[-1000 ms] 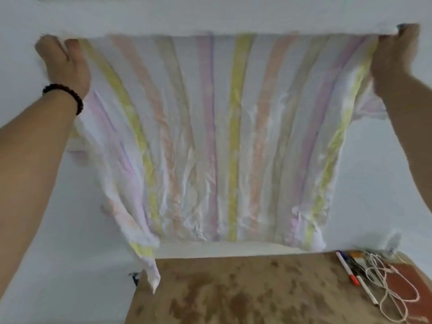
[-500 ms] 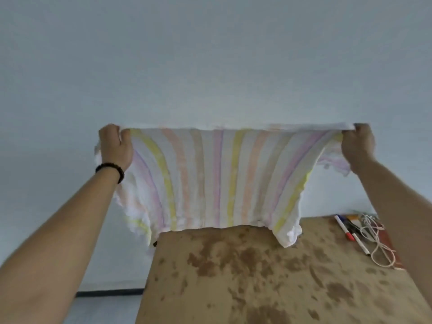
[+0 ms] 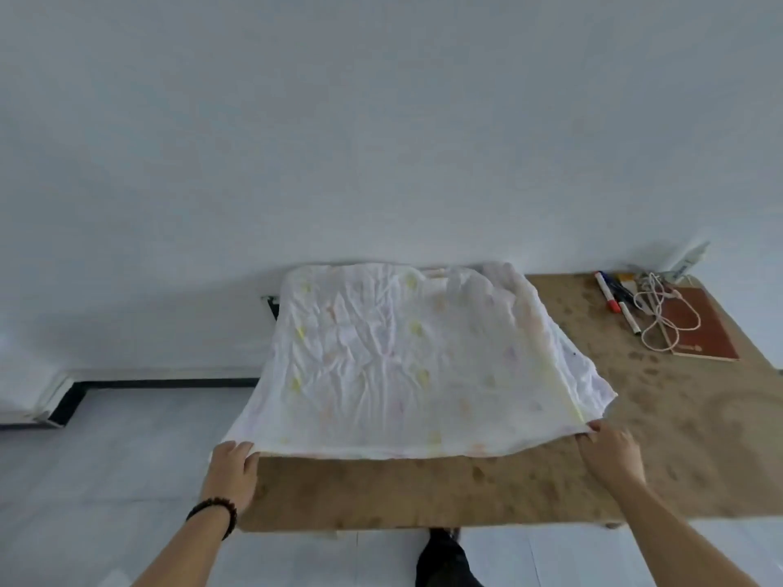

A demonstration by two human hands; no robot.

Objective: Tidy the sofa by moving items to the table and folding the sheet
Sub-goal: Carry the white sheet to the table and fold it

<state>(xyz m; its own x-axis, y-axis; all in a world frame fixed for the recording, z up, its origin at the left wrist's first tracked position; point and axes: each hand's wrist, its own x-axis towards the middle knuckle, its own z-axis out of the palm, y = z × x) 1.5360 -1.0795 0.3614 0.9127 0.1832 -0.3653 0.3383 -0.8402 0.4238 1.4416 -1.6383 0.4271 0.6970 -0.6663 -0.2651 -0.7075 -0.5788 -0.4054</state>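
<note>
- One sheet (image 3: 406, 366), white with faint yellow and pink marks, lies spread and wrinkled on the left part of the table (image 3: 423, 493); its left edge hangs past the table's left side, and its far edge reaches the wall.
- One left hand (image 3: 231, 470) is at the sheet's near left corner, fingers curled over the edge, gripping the cloth. A dark bead bracelet (image 3: 214, 510) sits on that wrist.
- One right hand (image 3: 610, 453) is at the near right corner, fingertips on the sheet's edge; whether it pinches the cloth or only touches it, I cannot tell.
- One brown, mottled table, with a bare strip between the sheet's near edge and the table's near edge.
- At the far right corner: one reddish-brown notebook (image 3: 703, 328), one white cord (image 3: 661, 319) looped partly over it, and several pens (image 3: 614, 296) just left of it; at least three, the exact count unclear.
- One dark shoe (image 3: 440, 557) shows on the floor below the table's near edge.
</note>
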